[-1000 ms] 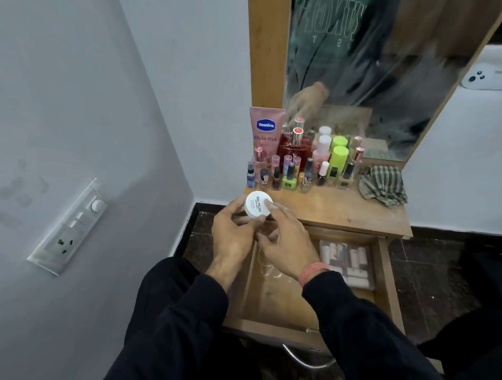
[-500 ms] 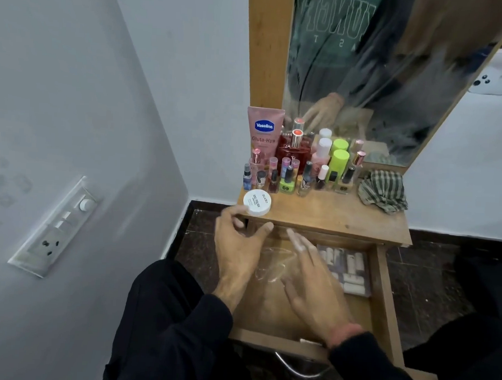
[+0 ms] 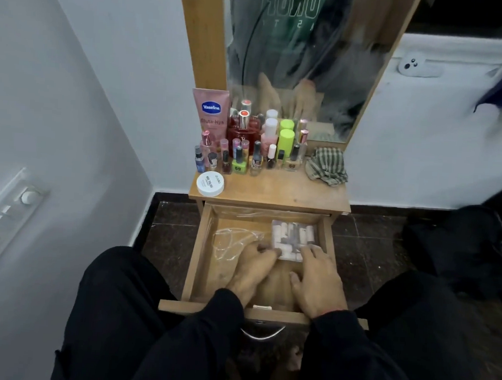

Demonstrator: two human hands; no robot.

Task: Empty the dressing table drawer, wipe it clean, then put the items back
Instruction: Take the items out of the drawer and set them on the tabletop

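The wooden drawer [image 3: 196,254] of the dressing table stands pulled out toward me, lined with a crumpled clear plastic sheet [image 3: 231,241]. A clear box of pale tubes [image 3: 294,236] lies in its far right corner. Both hands are inside the drawer. My left hand [image 3: 250,273] reaches the box's near left corner with its fingertips. My right hand [image 3: 317,285] lies flat, fingertips on the box's near right edge. A white round jar [image 3: 210,184] sits on the tabletop's front left corner.
Several nail polish and perfume bottles [image 3: 254,157] and a pink Vaseline tube [image 3: 210,111] crowd the back of the tabletop [image 3: 279,191] below the mirror. A checked cloth [image 3: 327,166] lies at its right. A switch panel [image 3: 7,219] is on the left wall.
Both hands let go of the white jar on the tabletop, dropped into the drawer and moved right to the clear box. The camera tilted down.
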